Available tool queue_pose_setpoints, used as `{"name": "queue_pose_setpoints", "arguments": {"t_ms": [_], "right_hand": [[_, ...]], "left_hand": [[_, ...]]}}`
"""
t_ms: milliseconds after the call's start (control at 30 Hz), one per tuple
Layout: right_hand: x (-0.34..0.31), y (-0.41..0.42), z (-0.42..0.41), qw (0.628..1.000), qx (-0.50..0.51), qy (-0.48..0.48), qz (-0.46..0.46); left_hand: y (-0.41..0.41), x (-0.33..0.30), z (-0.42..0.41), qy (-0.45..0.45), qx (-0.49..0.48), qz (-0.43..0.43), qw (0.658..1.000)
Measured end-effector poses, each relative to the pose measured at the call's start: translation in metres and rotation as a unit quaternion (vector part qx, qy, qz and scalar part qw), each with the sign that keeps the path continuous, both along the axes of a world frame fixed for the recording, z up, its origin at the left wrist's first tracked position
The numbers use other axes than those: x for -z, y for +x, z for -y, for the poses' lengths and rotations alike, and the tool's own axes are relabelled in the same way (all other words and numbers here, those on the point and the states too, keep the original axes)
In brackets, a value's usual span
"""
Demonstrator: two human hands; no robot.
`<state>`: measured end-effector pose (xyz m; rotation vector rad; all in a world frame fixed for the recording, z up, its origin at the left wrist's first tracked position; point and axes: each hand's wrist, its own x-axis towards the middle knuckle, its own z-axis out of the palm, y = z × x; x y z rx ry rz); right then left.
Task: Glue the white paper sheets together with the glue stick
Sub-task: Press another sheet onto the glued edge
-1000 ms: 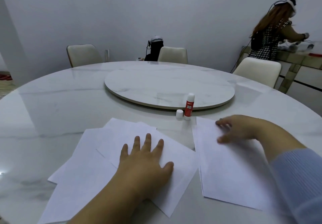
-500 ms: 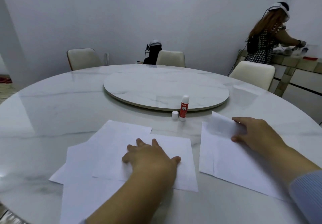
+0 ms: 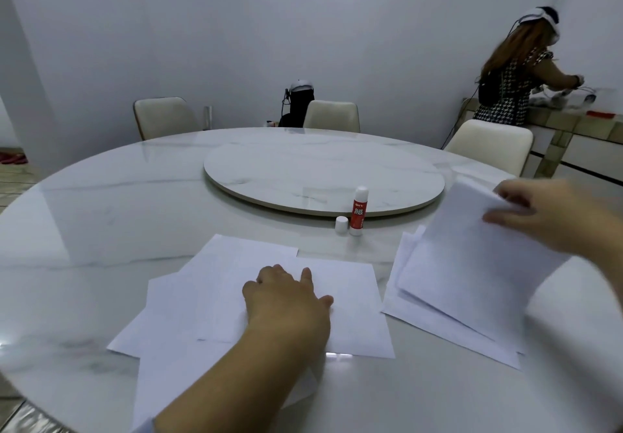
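Several white paper sheets (image 3: 350, 301) lie overlapped on the marble table in front of me, and my left hand (image 3: 286, 301) rests on the top one with its fingers bent. To the right lies a second pile of sheets (image 3: 448, 328). My right hand (image 3: 542, 217) pinches the far corner of one sheet (image 3: 472, 264) and holds that end lifted off the pile. A red and white glue stick (image 3: 359, 212) stands upright beyond the papers, uncapped, with its white cap (image 3: 341, 224) beside it on the left.
A round marble turntable (image 3: 323, 176) sits in the middle of the table (image 3: 101, 230), just behind the glue stick. Cream chairs (image 3: 332, 115) stand around the far side. A person (image 3: 505, 72) works at a sideboard at the back right.
My right hand has lifted the far end of a sheet from the right pile and raised it higher. My left hand's fingers have curled on the left sheets, which have turned square to me.
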<state>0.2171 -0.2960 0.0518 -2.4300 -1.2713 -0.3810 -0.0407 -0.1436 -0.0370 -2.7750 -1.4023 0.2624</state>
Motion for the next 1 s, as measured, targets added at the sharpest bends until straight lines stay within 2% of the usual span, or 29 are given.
{"name": "queue_pose_setpoints", "arguments": {"t_ms": [33,100,167,200,233,267,300,333,367,400,433,467,533,600,700,833,933,1000], "right_hand": [[-0.017,-0.006,0.006,1.000,-0.015,0.014,-0.012],[-0.043,-0.022,0.019,0.989,-0.047,0.117,-0.081],[-0.056,-0.038,0.023,0.949,-0.081,0.247,-0.180],[-0.057,-0.047,0.021,0.923,-0.097,0.296,-0.226],[-0.057,-0.056,0.016,0.898,-0.109,0.332,-0.267],[-0.055,-0.066,0.009,0.875,-0.116,0.360,-0.302],[-0.050,-0.074,0.001,0.855,-0.120,0.384,-0.328],[-0.043,-0.084,-0.007,0.840,-0.120,0.397,-0.350],[-0.033,-0.094,-0.017,0.828,-0.115,0.406,-0.370],[-0.020,-0.103,-0.027,0.816,-0.105,0.412,-0.390],[-0.006,-0.110,-0.036,0.805,-0.096,0.414,-0.414],[0.008,-0.117,-0.045,0.792,-0.086,0.411,-0.443],[0.032,-0.128,-0.059,0.766,-0.066,0.395,-0.503],[0.048,-0.133,-0.063,0.759,-0.048,0.353,-0.546],[0.061,-0.133,-0.057,0.747,-0.094,0.299,-0.587],[0.076,-0.136,-0.053,0.775,-0.104,0.227,-0.580],[0.082,-0.140,-0.054,0.780,-0.083,0.229,-0.577],[0.085,-0.139,-0.054,0.796,-0.077,0.227,-0.556]], "left_hand": [[-0.004,-0.003,-0.003,0.001,0.010,0.017,1.000],[-0.015,-0.013,-0.015,0.010,0.015,0.091,0.996],[-0.031,-0.027,-0.030,-0.035,0.011,0.258,0.966],[-0.039,-0.034,-0.037,-0.098,0.015,0.365,0.926],[-0.047,-0.042,-0.041,-0.190,0.019,0.467,0.863],[-0.053,-0.047,-0.043,-0.290,0.032,0.550,0.783],[-0.058,-0.051,-0.043,-0.372,0.054,0.604,0.703],[-0.062,-0.052,-0.043,-0.434,0.073,0.628,0.642],[-0.065,-0.053,-0.042,-0.479,0.090,0.637,0.597],[-0.067,-0.052,-0.042,-0.505,0.101,0.639,0.571],[-0.068,-0.051,-0.043,-0.511,0.104,0.637,0.568],[-0.068,-0.051,-0.043,-0.500,0.091,0.631,0.586],[-0.069,-0.047,-0.047,-0.435,0.026,0.626,0.646],[-0.074,-0.044,-0.056,-0.374,-0.034,0.615,0.693],[-0.089,-0.037,-0.071,-0.369,-0.064,0.574,0.728],[-0.099,-0.024,-0.080,-0.382,-0.080,0.517,0.762],[-0.100,-0.017,-0.081,-0.364,-0.092,0.499,0.781],[-0.100,-0.014,-0.080,-0.339,-0.090,0.495,0.795]]}}
